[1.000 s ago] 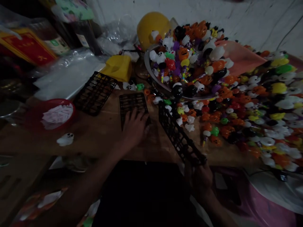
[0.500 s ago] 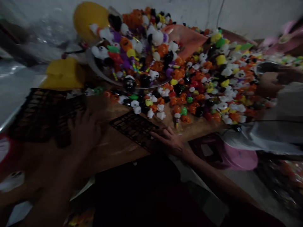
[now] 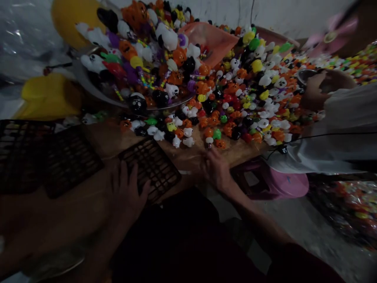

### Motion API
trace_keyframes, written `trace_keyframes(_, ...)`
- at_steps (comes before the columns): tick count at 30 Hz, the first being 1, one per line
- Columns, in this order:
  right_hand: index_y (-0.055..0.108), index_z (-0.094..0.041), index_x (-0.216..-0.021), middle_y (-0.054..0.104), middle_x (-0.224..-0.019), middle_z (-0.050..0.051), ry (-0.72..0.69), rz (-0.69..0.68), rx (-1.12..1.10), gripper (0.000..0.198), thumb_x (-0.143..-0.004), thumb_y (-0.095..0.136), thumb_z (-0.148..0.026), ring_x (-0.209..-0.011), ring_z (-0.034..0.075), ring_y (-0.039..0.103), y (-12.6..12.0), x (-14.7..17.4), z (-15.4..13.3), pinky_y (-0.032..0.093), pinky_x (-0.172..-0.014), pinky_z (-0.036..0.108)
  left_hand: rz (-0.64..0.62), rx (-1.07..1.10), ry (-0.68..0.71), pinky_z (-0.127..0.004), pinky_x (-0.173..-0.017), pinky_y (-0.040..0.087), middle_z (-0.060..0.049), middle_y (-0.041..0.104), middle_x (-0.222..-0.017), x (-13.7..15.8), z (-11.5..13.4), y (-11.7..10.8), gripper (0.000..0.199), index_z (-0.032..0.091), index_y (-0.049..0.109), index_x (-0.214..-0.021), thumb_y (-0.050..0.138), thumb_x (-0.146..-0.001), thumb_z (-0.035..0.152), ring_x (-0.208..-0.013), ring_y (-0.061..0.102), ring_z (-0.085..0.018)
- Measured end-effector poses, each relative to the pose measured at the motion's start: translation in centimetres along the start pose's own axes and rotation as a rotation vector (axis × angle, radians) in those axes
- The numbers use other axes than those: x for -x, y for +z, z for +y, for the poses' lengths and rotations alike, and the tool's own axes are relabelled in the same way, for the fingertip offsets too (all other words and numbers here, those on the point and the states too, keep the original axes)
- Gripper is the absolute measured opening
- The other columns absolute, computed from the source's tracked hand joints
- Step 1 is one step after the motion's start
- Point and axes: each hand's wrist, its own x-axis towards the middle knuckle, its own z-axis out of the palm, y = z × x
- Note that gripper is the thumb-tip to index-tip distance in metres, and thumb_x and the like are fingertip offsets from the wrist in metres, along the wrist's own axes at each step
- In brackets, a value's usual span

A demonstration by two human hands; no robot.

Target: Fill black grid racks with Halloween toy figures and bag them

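Observation:
My left hand (image 3: 126,196) lies with spread fingers on the near left part of a black grid tray (image 3: 159,167), which rests at a slant on the brown table. My right hand (image 3: 216,171) is off the tray's right side, its fingers curled together. Its fingertips meet the lower end of a small toy with a white top (image 3: 209,140), hiding the rest. Blur and dim light hide what the fingers hold, if anything. Loose pumpkin and ghost figures (image 3: 188,141) lie just beyond the tray.
Two more black grid trays (image 3: 72,161) overlap on the left. A metal basin (image 3: 85,80) heaped with toys stands behind. At right, another person's hand (image 3: 315,88) reaches into the pile, near a pink stool (image 3: 291,184) and pink fan (image 3: 330,37).
My left hand has moved from the left trays onto the middle tray. My right hand has left that tray's edge for the small toy and curled its fingers. The view has shifted right.

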Motion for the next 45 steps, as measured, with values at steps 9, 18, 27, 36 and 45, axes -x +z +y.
trace_keyframes(9,0.072,-0.012,-0.093,0.072,-0.102,0.019,0.499,-0.068,0.306,0.022,-0.096,0.054,-0.025,-0.078,0.025,0.066,-0.5,-4.6,2.8,0.044,-0.067,0.033,0.064,-0.043,0.150,-0.063,-0.119,0.036,-0.017,0.052,-0.155,1.5,1.9,0.7,0.056,0.016,0.052,-0.148,0.048,-0.097,0.040,-0.150,0.040,-0.040)
trace_keyframes(18,0.065,-0.019,-0.111,0.072,-0.092,0.007,0.192,-0.039,-0.381,0.029,-0.089,0.060,-0.036,-0.078,0.022,0.065,2.7,-5.4,-3.2,0.051,-0.070,0.032,0.198,0.172,-0.021,-0.040,-0.112,0.049,-0.012,0.067,-0.134,-2.3,-0.4,-0.9,0.036,0.020,0.063,-0.131,0.053,-0.100,0.037,-0.125,0.063,-0.025)
trace_keyframes(27,0.075,-0.018,-0.098,0.076,-0.093,0.002,-0.071,-0.297,-0.820,0.019,-0.088,0.063,-0.027,-0.087,0.018,0.069,7.8,-10.2,-8.1,0.053,-0.085,0.030,0.172,0.089,-0.187,-0.048,-0.102,0.047,-0.010,0.070,-0.111,-5.7,-2.2,0.6,0.016,0.021,0.069,-0.100,0.066,-0.087,0.030,-0.109,0.062,-0.031)
trace_keyframes(36,0.080,-0.018,-0.087,0.078,-0.087,0.002,0.026,-0.307,-0.868,0.031,-0.087,0.072,-0.049,-0.087,0.019,0.071,11.5,-11.4,-10.1,0.054,-0.084,0.031,0.219,0.093,-0.293,-0.045,-0.092,0.046,-0.010,0.069,-0.099,-5.9,-1.7,0.8,0.015,0.020,0.070,-0.092,0.071,-0.082,0.030,-0.097,0.060,-0.030)
trace_keyframes(45,0.079,-0.017,-0.089,0.078,-0.086,0.005,-0.057,-0.203,-0.678,0.038,-0.090,0.067,-0.053,-0.079,0.022,0.072,11.2,-10.9,-9.7,0.052,-0.075,0.031,0.244,0.143,-0.290,-0.045,-0.087,0.047,-0.009,0.069,-0.094,-5.7,-1.5,1.0,0.007,0.021,0.073,-0.090,0.070,-0.084,0.024,-0.098,0.060,-0.031)
